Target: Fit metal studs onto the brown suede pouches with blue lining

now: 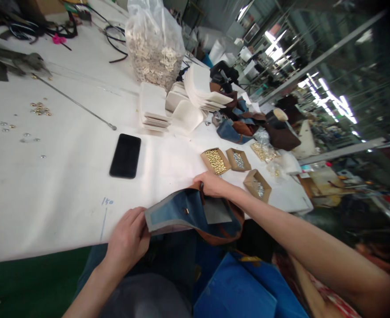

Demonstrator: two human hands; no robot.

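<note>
left of the left hand (126, 238), a broad open stretch of table (52, 212) along the near edge leaves passage. the blue bag (170, 210), gripped by it and the right hand (213, 183), bars that edge farther right. past the phone (125, 156), white stacks (153, 104) and a plastic sack (155, 48) block the far edge; toward the right corner, cardboard boxes (250, 179) leave narrow gaps.

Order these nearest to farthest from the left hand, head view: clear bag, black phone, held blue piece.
1. Held blue piece: in the left hand
2. Black phone: beyond, on the table
3. Clear bag: farther back, beyond the phone
</note>
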